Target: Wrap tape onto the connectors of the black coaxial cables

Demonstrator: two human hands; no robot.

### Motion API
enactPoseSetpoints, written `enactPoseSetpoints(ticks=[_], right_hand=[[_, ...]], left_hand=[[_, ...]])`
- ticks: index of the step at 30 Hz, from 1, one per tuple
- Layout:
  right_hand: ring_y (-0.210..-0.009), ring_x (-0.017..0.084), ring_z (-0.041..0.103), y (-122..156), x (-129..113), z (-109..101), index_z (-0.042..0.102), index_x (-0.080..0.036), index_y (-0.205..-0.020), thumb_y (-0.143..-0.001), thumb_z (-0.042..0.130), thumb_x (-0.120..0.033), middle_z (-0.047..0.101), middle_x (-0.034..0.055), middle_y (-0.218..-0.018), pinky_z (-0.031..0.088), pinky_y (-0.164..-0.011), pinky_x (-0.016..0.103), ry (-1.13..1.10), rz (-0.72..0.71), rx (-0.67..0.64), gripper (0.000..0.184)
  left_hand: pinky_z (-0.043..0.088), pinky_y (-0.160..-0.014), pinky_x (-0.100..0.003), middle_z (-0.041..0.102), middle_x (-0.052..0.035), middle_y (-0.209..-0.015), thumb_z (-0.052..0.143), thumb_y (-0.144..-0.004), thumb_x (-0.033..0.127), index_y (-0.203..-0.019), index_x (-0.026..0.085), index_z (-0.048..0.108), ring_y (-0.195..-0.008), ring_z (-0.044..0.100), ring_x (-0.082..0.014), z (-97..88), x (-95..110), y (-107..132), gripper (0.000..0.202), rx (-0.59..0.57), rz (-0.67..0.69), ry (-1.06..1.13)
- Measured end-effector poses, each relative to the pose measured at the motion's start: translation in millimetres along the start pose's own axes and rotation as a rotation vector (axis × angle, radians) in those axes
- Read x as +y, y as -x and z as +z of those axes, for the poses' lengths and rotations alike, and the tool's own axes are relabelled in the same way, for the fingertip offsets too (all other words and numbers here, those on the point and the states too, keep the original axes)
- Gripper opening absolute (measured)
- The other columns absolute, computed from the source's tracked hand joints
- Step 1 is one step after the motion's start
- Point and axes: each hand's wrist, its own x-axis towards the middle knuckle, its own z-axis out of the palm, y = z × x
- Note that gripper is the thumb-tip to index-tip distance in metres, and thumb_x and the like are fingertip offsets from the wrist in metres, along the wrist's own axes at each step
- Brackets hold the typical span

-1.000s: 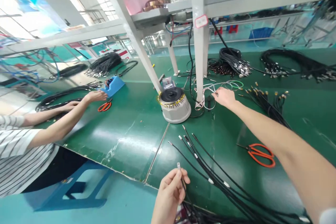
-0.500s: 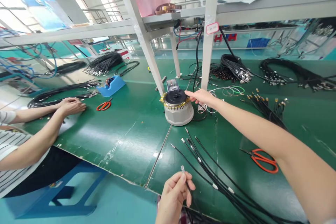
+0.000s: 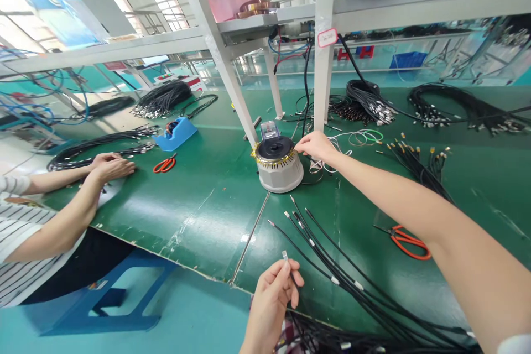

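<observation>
My left hand (image 3: 271, 296) is low at the table's near edge, fingers pinched on the end of a thin black cable (image 3: 285, 257) with a small white tip. My right hand (image 3: 316, 145) reaches far forward and pinches at the right rim of a round grey machine (image 3: 277, 164) with a black top disc and a yellow ring. What its fingers hold is too small to name. A bundle of black cables with white tips (image 3: 332, 265) lies fanned between the two hands.
A green table (image 3: 199, 204) carries orange scissors (image 3: 404, 239), a second pair (image 3: 165, 165), a blue tape dispenser (image 3: 177, 133) and black cable coils (image 3: 365, 100). White frame posts (image 3: 323, 66) stand behind the machine. A co-worker's hands (image 3: 110, 165) rest on cables at left.
My right hand went from the white wires by the post to the machine's rim and now pinches there. The co-worker's hands drew back from the tape dispenser. My left hand has stayed put.
</observation>
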Motion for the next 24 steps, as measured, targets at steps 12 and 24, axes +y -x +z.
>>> enactPoseSetpoints(ticks=[12, 24], right_hand=[[-0.069, 0.014, 0.062, 196.3, 36.5, 3.8, 0.077, -0.015, -0.085, -0.077, 0.077, -0.039, 0.073, 0.0044, -0.078, 0.048, -0.066, 0.025, -0.504, 0.074, -0.488, 0.025], [-0.066, 0.01, 0.055, 268.2, 44.9, 14.1, 0.075, -0.013, -0.084, -0.082, 0.075, -0.033, 0.071, 0.0023, -0.074, 0.041, -0.061, 0.023, -0.638, 0.098, -0.548, 0.02]], left_hand=[[0.044, -0.043, -0.02, 0.069, -0.0026, -0.073, 0.062, -0.093, 0.029, -0.126, 0.02, 0.044, -0.042, 0.056, -0.0107, 32.9, 1.1, 28.7, 0.038, 0.021, 0.185, -0.137], [0.047, -0.047, -0.021, 0.071, -0.0022, -0.075, 0.06, -0.094, 0.022, -0.128, 0.022, 0.047, -0.045, 0.06, -0.0112, 51.3, -9.2, 46.6, 0.037, -0.054, 0.216, -0.242]])
